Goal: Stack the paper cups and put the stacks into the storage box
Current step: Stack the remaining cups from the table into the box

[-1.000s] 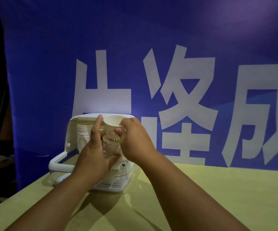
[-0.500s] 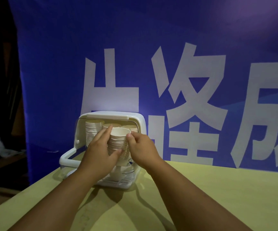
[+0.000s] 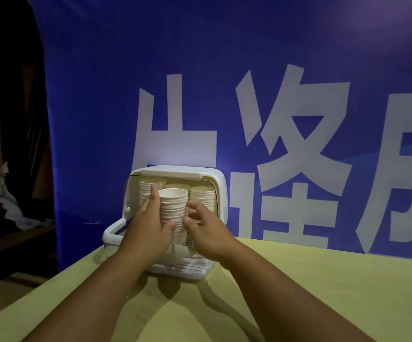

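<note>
Cup stacks (image 3: pixel 172 208), four; storage box (image 3: pixel 221 186), one.

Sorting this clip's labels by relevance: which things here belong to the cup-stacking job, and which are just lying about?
Job: front cup stack, stored stacks, storage box, left hand, right hand.
Lying about: blue banner, crumpled white material.

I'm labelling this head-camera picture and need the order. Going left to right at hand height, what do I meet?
crumpled white material → storage box handle → left hand → front cup stack → right hand
</note>
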Demonstrator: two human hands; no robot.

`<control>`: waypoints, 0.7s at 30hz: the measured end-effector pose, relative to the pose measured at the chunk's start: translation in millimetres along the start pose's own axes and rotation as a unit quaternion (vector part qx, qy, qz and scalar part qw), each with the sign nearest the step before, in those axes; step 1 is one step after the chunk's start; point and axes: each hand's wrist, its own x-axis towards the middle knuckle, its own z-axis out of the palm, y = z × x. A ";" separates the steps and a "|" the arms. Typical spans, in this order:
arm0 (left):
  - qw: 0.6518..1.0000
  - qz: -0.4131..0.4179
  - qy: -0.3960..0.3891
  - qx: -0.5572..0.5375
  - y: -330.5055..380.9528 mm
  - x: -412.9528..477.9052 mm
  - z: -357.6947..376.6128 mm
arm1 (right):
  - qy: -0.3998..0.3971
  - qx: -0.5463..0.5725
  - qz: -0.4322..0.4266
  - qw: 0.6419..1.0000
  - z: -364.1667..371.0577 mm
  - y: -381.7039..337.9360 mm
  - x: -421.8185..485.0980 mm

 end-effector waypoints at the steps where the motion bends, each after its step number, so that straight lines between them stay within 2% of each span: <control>1: 1.000 -0.002 -0.003 0.002 0.0 0.2 0.5 | 0.001 0.000 0.002 1.000 0.7 1.3 0.6; 4: 1.000 0.004 -0.006 -0.003 -1.2 -1.0 1.8 | 0.025 0.006 -0.002 1.000 -0.4 3.6 2.4; 6: 1.000 0.004 0.004 -0.019 -3.9 -1.3 0.1 | 0.103 -0.003 -0.011 0.995 -6.8 4.8 4.2; 9: 0.996 0.026 0.081 -0.037 -2.6 2.2 -7.2 | 0.232 -0.070 -0.012 0.970 -22.2 7.6 9.0; 12: 0.982 0.092 0.165 0.015 11.2 13.4 -16.0 | 0.255 -0.111 -0.015 0.960 -32.8 11.4 12.9; 15: 0.981 0.124 0.112 0.101 28.1 39.6 -22.8 | 0.201 -0.109 -0.039 0.973 -34.8 14.1 15.2; 18: 0.978 0.102 0.011 0.181 36.0 69.7 -27.8 | 0.159 -0.120 -0.058 0.978 -35.0 15.5 16.4; 21: 0.974 0.072 -0.048 0.210 34.3 83.0 -30.9 | 0.144 -0.147 -0.052 0.977 -35.8 14.1 16.5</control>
